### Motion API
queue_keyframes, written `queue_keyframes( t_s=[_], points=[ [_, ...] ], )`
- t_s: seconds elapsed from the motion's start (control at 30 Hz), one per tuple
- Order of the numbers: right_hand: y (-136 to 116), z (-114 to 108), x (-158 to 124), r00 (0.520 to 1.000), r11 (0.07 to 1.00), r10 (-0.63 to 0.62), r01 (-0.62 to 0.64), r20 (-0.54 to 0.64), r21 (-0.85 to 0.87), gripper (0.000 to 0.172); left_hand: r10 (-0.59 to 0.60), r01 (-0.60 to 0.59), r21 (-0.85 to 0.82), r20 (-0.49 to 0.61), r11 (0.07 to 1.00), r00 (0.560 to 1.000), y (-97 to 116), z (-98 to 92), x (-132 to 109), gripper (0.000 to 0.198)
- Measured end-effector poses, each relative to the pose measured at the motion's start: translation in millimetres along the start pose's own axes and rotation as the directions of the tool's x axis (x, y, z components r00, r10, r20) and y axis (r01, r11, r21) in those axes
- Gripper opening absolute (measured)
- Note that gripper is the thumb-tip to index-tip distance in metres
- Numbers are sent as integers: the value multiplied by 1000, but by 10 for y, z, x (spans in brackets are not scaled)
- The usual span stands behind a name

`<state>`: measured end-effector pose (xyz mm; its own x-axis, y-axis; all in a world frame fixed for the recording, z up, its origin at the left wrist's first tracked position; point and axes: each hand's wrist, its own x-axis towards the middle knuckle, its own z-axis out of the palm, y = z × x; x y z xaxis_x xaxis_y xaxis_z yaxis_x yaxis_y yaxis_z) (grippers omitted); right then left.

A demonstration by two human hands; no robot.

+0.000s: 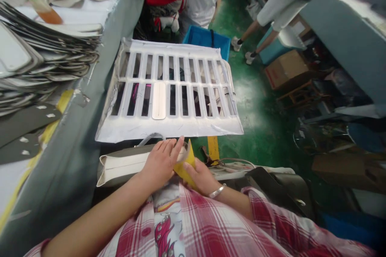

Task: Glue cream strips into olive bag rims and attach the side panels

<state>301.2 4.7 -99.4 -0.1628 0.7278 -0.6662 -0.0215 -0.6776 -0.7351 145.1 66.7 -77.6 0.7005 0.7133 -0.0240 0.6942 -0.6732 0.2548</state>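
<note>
My left hand (159, 162) and my right hand (200, 176) meet close to my body, just below a white slatted rack (129, 128). Both are closed on a yellow sheet-like piece (186, 165) with a pale strip along its top edge. The left fingers pinch that top edge, while the right hand holds the piece from below and wears a silver bracelet. A single pale strip (159, 100) lies across the rack's slats. A grey-and-white panel (120, 164) lies under my left hand.
A tall stack of grey flat pieces (45, 60) sits on the grey workbench (78, 128) at left, with a brush (36, 2) behind it. A blue bin (208, 39) and another person's legs (262, 28) stand on the green floor (259, 108). Cardboard boxes (286, 70) sit at right.
</note>
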Motion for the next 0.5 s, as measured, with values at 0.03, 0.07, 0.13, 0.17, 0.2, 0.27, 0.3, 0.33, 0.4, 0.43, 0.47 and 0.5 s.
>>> queue_keyframes(
  t_s=[0.03,0.07,0.13,0.17,0.2,0.27,0.3,0.33,0.4,0.43,0.47,0.5],
  points=[
    [-21,-16,-61,1000,1000,16,-16,16,-6,38,-1,1,22,2,1000,1000,28,-2,-21,86],
    [-48,-52,-137,999,1000,19,-19,35,-20,37,-6,5,43,1,999,1000,55,1,-45,86],
    [-113,-160,-305,999,999,-36,36,18,-35,37,-22,22,73,-8,997,1000,97,19,-95,83],
    [-149,-217,-378,993,994,-111,111,-31,-6,36,-28,29,78,-17,997,999,109,31,-117,82],
    [-190,-265,-432,974,977,-204,209,-96,50,34,-30,32,76,-25,997,999,115,44,-136,80],
    [-289,-311,-451,902,887,-370,415,-225,204,32,-22,24,66,-36,998,999,114,61,-162,79],
    [-345,-305,-411,865,821,-423,492,-271,288,33,-15,18,65,-40,998,999,111,65,-169,79],
    [-405,-281,-344,840,762,-455,540,-296,358,34,-10,13,68,-44,998,999,107,64,-174,79],
    [-525,-196,-154,811,696,-495,585,-313,415,34,-1,5,81,-50,997,999,103,55,-180,78],
    [-581,-143,-51,794,681,-516,608,-321,408,33,3,2,88,-52,996,999,102,47,-181,77],
    [-633,-92,48,776,672,-538,630,-328,389,33,6,-1,93,-53,996,999,103,40,-181,77],
    [-679,-44,138,759,666,-558,651,-335,366,33,6,-1,95,-53,995,999,105,34,-180,77]
  ],
)
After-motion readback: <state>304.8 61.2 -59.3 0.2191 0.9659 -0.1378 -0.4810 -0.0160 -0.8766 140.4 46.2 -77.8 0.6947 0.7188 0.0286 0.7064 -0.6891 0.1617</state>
